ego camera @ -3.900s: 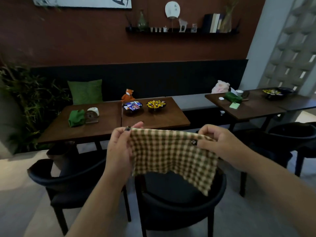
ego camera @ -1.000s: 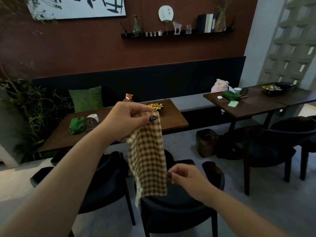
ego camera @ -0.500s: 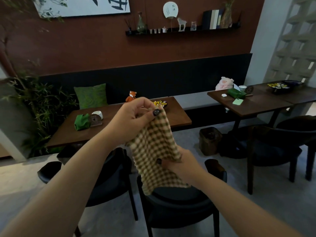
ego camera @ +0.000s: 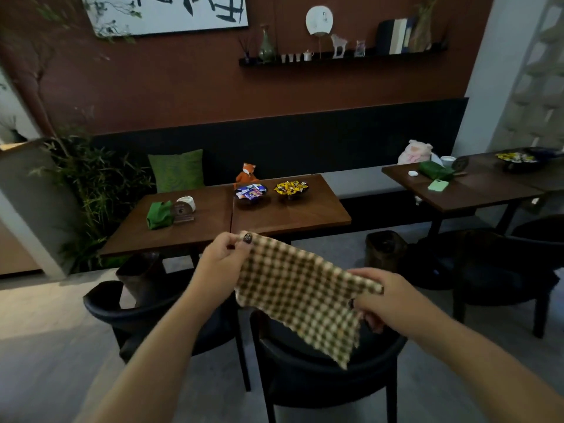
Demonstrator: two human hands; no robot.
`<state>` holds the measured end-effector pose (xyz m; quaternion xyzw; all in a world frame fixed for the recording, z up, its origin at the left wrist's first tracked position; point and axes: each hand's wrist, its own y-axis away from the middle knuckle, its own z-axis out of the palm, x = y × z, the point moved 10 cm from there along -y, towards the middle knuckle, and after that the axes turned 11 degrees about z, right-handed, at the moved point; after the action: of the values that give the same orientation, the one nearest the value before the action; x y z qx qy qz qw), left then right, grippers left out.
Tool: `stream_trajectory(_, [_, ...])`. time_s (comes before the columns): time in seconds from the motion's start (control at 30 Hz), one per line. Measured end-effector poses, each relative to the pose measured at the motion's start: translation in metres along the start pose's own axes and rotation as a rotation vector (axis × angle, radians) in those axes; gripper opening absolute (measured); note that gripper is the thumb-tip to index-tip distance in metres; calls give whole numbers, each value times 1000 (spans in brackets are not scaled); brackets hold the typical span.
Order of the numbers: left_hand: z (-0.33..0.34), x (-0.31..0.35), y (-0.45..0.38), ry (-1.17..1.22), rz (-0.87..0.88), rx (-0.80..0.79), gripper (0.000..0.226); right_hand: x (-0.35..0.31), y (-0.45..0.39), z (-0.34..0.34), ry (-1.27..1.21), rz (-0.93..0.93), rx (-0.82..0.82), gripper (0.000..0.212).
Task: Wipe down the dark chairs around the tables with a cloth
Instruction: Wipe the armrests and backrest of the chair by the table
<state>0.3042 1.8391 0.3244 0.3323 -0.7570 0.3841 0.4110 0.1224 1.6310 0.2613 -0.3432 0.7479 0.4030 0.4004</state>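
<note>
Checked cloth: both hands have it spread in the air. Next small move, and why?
Probably lower the checked cloth onto the dark chair right below it. The left hand and right hand each pinch a corner, the cloth hangs clear of the seat, and no wiping contact exists yet.

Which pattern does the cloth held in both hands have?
The cloth has a small check pattern of olive-brown and cream squares, seen in the head view.

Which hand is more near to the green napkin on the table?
Left. The left hand is just right of and below the green napkin; the right hand is much farther right.
</note>
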Motion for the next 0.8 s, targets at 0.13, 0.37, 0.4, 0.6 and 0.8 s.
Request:
stream_trajectory(0.13, [39,-45,29,199,-401,66,25,20,-3,-13,-213,224,38,31])
stream_trajectory(0.37, [104,-18,44,162,-234,-188,22,11,-4,-2,-214,139,-15,32])
stream_trajectory(0.4, [114,-12,48,222,-219,-218,23,6,-4,4,-226,129,-50,23])
stream_trajectory(0.6, [137,-14,52,460,-205,-268,27,-2,-21,30,-279,117,-120,94])
stream_trajectory(0.8, [156,-55,33,692,-227,-446,54,4,-65,51,-538,173,-184,83])
